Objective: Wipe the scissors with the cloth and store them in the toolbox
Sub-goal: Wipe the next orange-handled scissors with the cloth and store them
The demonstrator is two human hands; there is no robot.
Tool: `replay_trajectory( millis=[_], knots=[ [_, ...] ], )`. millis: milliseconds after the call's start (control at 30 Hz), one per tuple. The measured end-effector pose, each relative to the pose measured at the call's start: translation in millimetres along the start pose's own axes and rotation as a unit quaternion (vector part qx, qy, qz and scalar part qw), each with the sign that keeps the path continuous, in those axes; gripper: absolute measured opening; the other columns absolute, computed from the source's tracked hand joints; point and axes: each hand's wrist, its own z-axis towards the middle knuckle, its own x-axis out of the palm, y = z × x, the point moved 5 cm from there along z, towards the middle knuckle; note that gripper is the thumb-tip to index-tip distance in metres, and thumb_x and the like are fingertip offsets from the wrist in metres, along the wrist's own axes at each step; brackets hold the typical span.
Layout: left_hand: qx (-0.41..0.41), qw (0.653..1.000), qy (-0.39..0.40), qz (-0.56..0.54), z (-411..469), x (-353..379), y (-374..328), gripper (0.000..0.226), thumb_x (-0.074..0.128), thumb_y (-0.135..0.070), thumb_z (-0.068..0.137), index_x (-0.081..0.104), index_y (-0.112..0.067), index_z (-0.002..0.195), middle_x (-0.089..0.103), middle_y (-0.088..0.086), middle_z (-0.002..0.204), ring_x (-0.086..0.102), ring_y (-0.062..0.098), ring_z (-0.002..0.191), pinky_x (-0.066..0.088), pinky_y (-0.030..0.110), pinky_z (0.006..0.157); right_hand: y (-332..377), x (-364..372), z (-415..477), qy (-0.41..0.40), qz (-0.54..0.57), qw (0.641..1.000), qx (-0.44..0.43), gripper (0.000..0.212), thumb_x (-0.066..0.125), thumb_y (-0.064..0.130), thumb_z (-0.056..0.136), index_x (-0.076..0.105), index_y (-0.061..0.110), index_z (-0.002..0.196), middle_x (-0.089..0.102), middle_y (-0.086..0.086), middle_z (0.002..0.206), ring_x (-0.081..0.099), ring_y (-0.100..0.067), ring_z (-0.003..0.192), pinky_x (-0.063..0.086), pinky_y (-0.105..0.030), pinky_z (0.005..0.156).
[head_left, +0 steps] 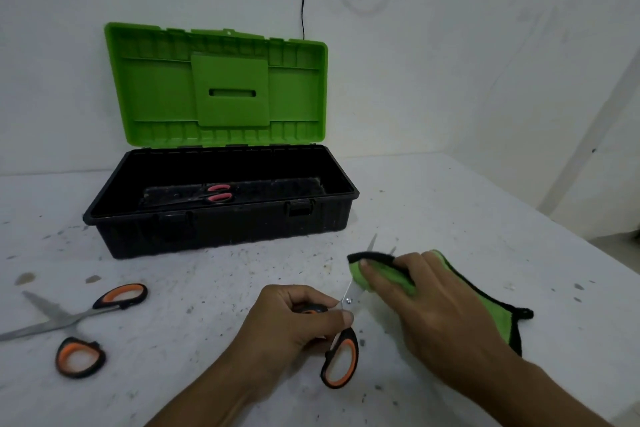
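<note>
My left hand point(294, 319) grips the upper handle of a pair of orange-and-black scissors point(341, 355) lying on the table; the lower handle loop sticks out below my fingers. My right hand point(426, 298) presses a green cloth with black trim point(495, 315) folded over the blades, whose two tips point(372, 241) poke out beyond the cloth. The black toolbox point(339, 215) stands behind with its green lid point(221, 87) raised. A red-handled pair of scissors point(218, 193) lies inside it.
Another orange-and-black pair of scissors point(79, 319) lies spread wide at the near left of the speckled white table. A white wall stands right behind the toolbox, with cables hanging on it. The table's right edge runs diagonally at far right.
</note>
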Motion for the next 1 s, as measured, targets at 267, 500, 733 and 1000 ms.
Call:
replay_trajectory(
  millis=[267, 500, 733, 1000],
  knots=[
    [0.005, 0.999, -0.006, 0.039, 0.9, -1.1, 1.7, 0.013, 0.085, -0.011, 0.067, 0.079, -0.005, 0.077, 0.074, 0.024, 0.077, 0.067, 0.022, 0.06, 0.052, 0.02, 0.056, -25.4, 12.1, 3.1, 0.003, 0.0, 0.997, 0.078, 0.078, 0.076, -0.008, 0.058, 0.059, 0.012, 0.132, 0.059, -0.013, 0.088, 0.053, -0.026, 0.073, 0.038, -0.029, 0.05],
    [0.01, 1.0, -0.008, -0.003, 2.8, -1.0, 1.6, 0.016, 0.083, -0.006, 0.067, 0.076, 0.002, 0.078, 0.072, 0.03, 0.081, 0.069, 0.03, 0.065, 0.058, 0.029, 0.06, 2.8, 4.8, -3.3, -0.004, 0.076, 0.996, 0.051, 0.053, 0.057, 0.01, 0.081, 0.05, 0.02, 0.133, 0.058, -0.005, 0.091, 0.047, -0.014, 0.076, 0.034, -0.02, 0.054],
    [0.01, 1.0, 0.005, -0.001, 1.5, 2.1, 2.0, 0.008, 0.082, -0.003, 0.069, 0.076, 0.002, 0.071, 0.072, 0.022, 0.066, 0.07, 0.026, 0.057, 0.06, 0.032, 0.06, -18.3, -2.9, -5.9, -0.047, 0.394, 0.883, 0.253, 0.025, 0.051, 0.027, 0.093, 0.07, 0.035, 0.107, 0.065, 0.017, 0.09, 0.059, -0.005, 0.078, 0.044, -0.011, 0.064],
    [0.003, 1.0, 0.007, -0.02, 1.7, 1.2, 1.6, 0.014, 0.081, -0.011, 0.063, 0.076, 0.0, 0.068, 0.072, 0.023, 0.066, 0.071, 0.028, 0.059, 0.061, 0.034, 0.06, 5.9, 9.2, -7.1, 0.037, 0.527, 0.785, 0.323, 0.013, 0.072, 0.033, 0.084, 0.065, 0.024, 0.079, 0.057, -0.007, 0.063, 0.041, -0.009, 0.055, 0.034, -0.019, 0.052]
  ],
)
